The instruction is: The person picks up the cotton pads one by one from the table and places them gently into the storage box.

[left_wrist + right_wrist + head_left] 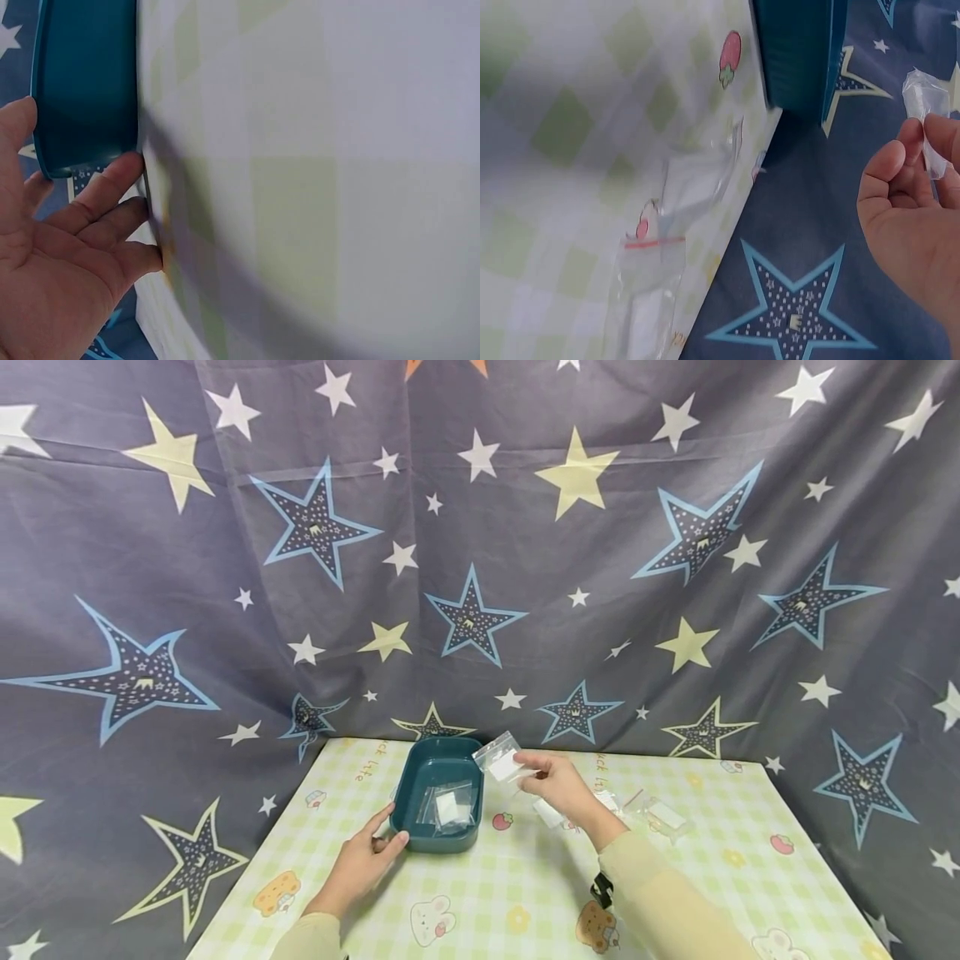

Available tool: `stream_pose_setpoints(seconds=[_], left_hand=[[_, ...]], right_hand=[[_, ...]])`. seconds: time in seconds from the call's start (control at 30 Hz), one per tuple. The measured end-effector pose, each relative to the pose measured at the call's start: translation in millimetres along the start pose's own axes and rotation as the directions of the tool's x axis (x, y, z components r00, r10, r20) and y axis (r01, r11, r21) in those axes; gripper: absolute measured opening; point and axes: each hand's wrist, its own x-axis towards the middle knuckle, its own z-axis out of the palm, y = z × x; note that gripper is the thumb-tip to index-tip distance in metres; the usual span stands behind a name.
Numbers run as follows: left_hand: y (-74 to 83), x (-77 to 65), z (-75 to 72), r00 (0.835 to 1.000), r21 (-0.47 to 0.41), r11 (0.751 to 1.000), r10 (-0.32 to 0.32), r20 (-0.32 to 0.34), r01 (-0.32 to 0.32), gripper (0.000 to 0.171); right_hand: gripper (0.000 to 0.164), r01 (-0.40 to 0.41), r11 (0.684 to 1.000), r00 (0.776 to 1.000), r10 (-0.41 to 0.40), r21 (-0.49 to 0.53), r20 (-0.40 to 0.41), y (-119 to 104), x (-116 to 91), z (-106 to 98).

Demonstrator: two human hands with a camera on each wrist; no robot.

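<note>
My right hand (557,783) pinches a small clear zip bag (498,758) with a white piece inside, beside the right rim of a teal plastic bin (438,845). The bag (928,120) also shows between thumb and fingers in the right wrist view. At the bin's front left corner my left hand (365,862) holds the bin with thumb and fingers. In the left wrist view this hand (71,247) has its lower fingertips by the tablecloth. Similar small bags (450,808) with white contents lie inside the bin.
More clear bags with white pieces lie on the table right of the bin, one (663,817) farthest right and one (697,180) partly tilted in the right wrist view. A green checked tablecloth (480,893) covers the table. Behind it hangs a dark star-patterned curtain (525,552).
</note>
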Motion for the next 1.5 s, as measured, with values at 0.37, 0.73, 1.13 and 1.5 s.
stream_pose_setpoints(seconds=[0.37, 0.73, 1.13, 1.5], left_hand=[[-1.1, 1.2, -0.1, 1.000, 0.006, 1.000, 0.009, -0.001, -0.009, 0.071], [-0.2, -3.3, -0.9, 1.000, 0.021, 1.000, 0.014, 0.001, -0.014, 0.074], [-1.1, 1.5, 0.4, 1.000, 0.019, 1.000, 0.004, -0.001, -0.004, 0.072], [-0.4, -0.7, 0.6, 1.000, 0.014, 1.000, -0.004, 0.006, 0.004, 0.074]], right_hand=[[0.047, -0.011, 1.000, 0.999, 0.010, 0.012, 0.052, -1.8, 4.3, 33.4], [0.046, -0.028, 1.000, 0.994, 0.026, 0.014, 0.107, -7.0, 10.4, 61.0], [0.044, -0.124, 0.991, 0.985, 0.117, 0.048, 0.125, -10.3, 11.0, 78.4], [0.043, 0.014, 1.000, 0.990, -0.012, -0.010, 0.137, -12.6, 16.6, 101.2]])
